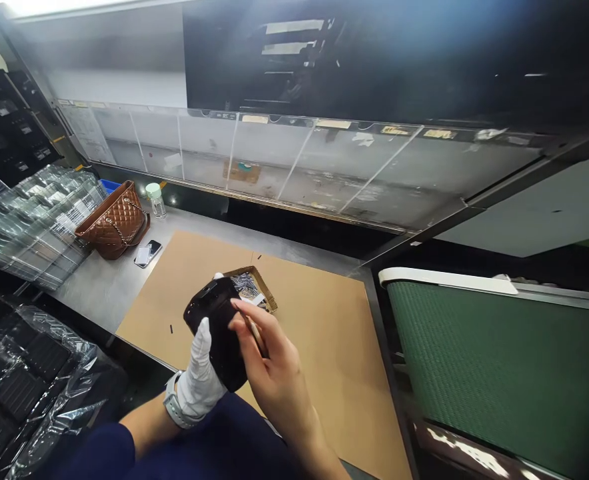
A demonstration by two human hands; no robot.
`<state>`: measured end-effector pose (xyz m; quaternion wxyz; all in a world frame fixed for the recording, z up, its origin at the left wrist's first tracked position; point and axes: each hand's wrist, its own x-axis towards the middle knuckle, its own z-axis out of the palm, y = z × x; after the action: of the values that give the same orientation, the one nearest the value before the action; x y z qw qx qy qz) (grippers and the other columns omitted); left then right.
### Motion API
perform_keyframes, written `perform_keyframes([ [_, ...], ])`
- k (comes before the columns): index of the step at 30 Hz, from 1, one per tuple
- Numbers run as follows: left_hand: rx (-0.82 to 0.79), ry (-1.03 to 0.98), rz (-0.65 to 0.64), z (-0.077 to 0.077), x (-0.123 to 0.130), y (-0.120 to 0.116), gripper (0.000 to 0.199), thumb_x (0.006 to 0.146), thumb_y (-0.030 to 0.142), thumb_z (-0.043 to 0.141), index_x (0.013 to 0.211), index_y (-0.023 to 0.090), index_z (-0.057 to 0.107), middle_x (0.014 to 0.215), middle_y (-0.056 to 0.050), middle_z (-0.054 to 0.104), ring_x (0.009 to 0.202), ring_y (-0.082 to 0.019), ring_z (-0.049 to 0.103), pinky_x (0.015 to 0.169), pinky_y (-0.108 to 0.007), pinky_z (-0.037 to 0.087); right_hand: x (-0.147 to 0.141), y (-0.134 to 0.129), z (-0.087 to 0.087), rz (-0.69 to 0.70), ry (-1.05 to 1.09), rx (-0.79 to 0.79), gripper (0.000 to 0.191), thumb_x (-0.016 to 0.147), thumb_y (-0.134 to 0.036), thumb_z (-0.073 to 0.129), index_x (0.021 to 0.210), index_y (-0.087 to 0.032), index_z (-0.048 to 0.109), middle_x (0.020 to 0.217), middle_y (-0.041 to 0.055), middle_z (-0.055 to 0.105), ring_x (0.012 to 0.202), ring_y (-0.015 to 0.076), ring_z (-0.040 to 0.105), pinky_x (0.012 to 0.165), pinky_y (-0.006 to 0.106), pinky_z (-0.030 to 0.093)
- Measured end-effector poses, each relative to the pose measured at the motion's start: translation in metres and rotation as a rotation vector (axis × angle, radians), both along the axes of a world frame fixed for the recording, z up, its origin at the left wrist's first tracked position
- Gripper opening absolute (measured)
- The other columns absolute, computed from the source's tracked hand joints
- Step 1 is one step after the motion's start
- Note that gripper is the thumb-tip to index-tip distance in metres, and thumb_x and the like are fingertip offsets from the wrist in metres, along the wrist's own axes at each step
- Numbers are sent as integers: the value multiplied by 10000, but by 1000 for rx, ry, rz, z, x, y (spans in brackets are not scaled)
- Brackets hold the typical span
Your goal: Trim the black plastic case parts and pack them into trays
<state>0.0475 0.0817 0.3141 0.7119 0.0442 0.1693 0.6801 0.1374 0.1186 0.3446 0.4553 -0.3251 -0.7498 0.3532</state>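
Observation:
My left hand (202, 380), in a white glove, is closed around a black moulded plastic part (214, 317), tilted above the cardboard sheet. The thumb lies on its near face. My bare right hand (269, 357) is pinched at the part's right side, with a thin pen-like tool (256, 333) between the fingers. Whether the tool's tip touches the part is hidden by the fingers. Just behind the part sits a shallow cardboard box (269, 293) full of small dark and silvery pieces. One small black pin (171, 329) lies on the sheet to the left, another farther back.
A brown cardboard sheet (334, 373) covers the metal table (94, 287). At the back left are a brown quilted handbag (117, 220), a jar (156, 200) and a phone (148, 254). Stacked clear trays (34, 220) stand left; a green conveyor belt (499, 360) runs right.

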Motion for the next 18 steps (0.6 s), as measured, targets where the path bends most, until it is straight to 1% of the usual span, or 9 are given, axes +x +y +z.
perform_keyframes([
  [3,28,24,-23,-3,0,-1,407,731,504,661,1030,238,731,1180,-17,690,1405,-234,291,1182,-336,188,-1,1,7,20,-149,86,407,984,-246,361,1381,-231,449,1065,82,692,931,187,668,803,299,560],
  [5,28,44,-22,-7,0,-2,428,738,519,650,1047,233,726,1187,-17,687,1393,-218,319,1172,-288,195,-3,2,10,8,-214,152,423,997,-291,321,1392,-201,443,972,86,698,869,191,666,782,309,560],
  [8,21,72,10,-12,1,-4,426,738,527,649,1025,224,734,1136,-22,710,1338,-193,412,1140,-218,226,-6,2,12,-17,-254,230,429,1002,-298,297,1374,-171,470,835,67,672,758,183,642,772,325,555],
  [12,-10,63,49,-14,1,-6,404,728,520,662,981,216,742,1075,-31,729,1189,-170,561,1058,-178,344,-9,2,10,-43,-278,298,427,1000,-287,301,1357,-155,494,805,70,660,737,189,621,761,328,552],
  [14,-65,51,67,-13,2,-7,369,773,484,625,989,207,737,1097,-37,719,1139,-161,593,1024,-175,385,-9,2,10,-54,-286,311,424,999,-283,305,1361,-162,491,794,66,652,728,188,615,733,315,551],
  [16,-139,20,84,-12,3,-7,322,846,420,542,994,205,731,1104,-37,713,1109,-145,608,1005,-173,405,-9,2,9,-62,-295,312,421,998,-276,312,1363,-165,489,777,60,640,727,189,613,708,304,547],
  [18,-194,-43,100,-11,5,-6,331,900,357,442,966,214,733,1079,-28,719,1062,-121,630,986,-162,420,-8,2,9,-70,-294,311,415,996,-268,320,1353,-162,502,762,57,632,727,191,612,706,303,544],
])
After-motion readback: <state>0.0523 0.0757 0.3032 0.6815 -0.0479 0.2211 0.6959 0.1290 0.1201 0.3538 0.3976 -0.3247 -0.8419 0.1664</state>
